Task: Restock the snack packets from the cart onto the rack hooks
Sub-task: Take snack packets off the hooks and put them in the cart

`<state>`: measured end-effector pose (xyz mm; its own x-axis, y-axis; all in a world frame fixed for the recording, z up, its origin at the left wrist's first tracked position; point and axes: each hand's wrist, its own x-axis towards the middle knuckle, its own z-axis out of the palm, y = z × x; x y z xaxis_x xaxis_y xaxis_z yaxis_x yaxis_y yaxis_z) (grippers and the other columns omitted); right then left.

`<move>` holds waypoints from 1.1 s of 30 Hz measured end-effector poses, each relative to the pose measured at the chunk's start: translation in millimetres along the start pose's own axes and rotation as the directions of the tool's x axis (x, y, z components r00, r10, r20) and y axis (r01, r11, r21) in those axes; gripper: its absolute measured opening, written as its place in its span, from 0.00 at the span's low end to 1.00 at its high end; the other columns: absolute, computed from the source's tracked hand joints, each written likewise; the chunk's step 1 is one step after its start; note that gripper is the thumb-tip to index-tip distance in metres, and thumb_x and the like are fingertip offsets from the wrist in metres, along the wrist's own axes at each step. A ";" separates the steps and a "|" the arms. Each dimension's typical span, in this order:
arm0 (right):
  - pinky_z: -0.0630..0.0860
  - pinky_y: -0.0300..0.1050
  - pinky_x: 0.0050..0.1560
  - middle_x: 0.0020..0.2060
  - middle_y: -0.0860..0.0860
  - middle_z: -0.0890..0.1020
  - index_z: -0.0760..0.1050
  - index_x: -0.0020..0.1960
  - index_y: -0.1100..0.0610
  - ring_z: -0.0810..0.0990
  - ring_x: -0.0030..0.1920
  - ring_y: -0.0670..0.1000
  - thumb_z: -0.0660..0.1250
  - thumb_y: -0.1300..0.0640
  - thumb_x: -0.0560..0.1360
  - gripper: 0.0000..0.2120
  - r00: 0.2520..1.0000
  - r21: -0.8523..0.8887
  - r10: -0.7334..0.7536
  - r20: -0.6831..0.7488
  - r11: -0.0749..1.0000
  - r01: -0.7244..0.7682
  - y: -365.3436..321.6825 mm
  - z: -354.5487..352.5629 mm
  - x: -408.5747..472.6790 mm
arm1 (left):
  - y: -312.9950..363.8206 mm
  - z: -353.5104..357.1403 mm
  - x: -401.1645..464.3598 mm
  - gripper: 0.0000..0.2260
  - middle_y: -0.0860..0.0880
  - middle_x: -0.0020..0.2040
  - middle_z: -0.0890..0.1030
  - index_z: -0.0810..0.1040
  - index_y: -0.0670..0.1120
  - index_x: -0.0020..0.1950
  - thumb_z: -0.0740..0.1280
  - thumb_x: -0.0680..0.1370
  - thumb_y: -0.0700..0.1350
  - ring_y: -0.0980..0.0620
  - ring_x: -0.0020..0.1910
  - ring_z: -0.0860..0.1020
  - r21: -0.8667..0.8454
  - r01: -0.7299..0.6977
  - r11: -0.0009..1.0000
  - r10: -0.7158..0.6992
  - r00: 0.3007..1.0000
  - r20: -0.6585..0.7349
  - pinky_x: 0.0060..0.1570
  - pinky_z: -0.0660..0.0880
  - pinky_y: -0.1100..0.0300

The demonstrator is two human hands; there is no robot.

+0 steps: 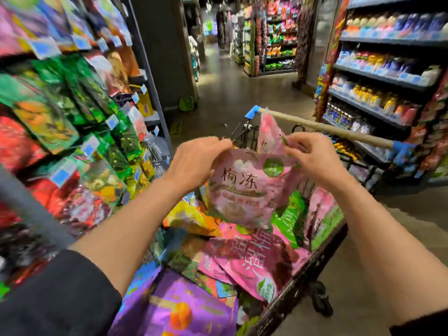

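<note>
Two hands, left hand [194, 161] and right hand [312, 158], hold two pink packets [244, 187].

1. The rack [72, 122] on the left is crowded with hanging packets, front to front, leaving little gap between them.
2. The cart [303, 275] is heaped with packets [242, 258]; its handle bar [327, 129] crosses beyond the hands.
3. Open floor [230, 93] runs down the aisle ahead.
4. Drink shelves [388, 81] wall off the right side.

floor: grey-brown aisle floor [242, 93], glossy
pillar: grey pillar [164, 44] at left
right: drink shelves [383, 76]
light: dim
</note>
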<state>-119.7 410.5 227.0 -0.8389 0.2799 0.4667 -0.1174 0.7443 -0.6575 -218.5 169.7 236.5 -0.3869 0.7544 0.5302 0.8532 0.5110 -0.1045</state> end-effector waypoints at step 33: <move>0.67 0.33 0.34 0.29 0.44 0.77 0.84 0.39 0.58 0.73 0.31 0.40 0.71 0.57 0.68 0.05 0.505 0.898 -0.762 -0.405 -0.228 0.376 -709.6 38.9 -316.3 | 313.8 -593.9 -462.9 0.13 0.48 0.38 0.83 0.82 0.43 0.43 0.63 0.73 0.50 0.54 0.36 0.77 0.467 0.884 0.003 -0.241 0.454 -0.858 0.39 0.73 0.55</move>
<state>208.2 -229.7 522.9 -0.1191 -0.1803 0.9764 -0.7658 -0.6092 -0.2059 436.1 -263.8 458.0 -0.0811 -0.1338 0.9877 -0.5032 0.8609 0.0753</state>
